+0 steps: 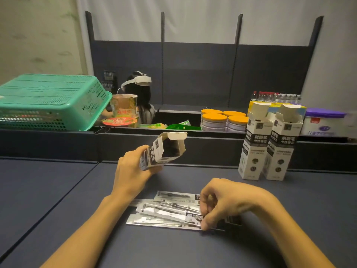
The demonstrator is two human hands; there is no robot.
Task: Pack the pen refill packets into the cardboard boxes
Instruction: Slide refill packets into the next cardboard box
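Right hand [222, 204] sits low in the frame, right of center, fingers curled and pinching the end of a pen refill packet [173, 213] on top of a loose pile of packets [166, 219] lying on the dark table [58, 200]. Left hand [133, 171] at center grips an open cardboard box [164, 151], tilted, mouth facing the camera. Two more open boxes [268, 144] stand upright at the right.

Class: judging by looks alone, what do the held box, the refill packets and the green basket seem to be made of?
Held box: thin printed cardboard, matte; creased flaps show.
Refill packets: probably glossy plastic or foil film; silvery sheen.
Green basket: moulded plastic, going by its perforated grid walls.
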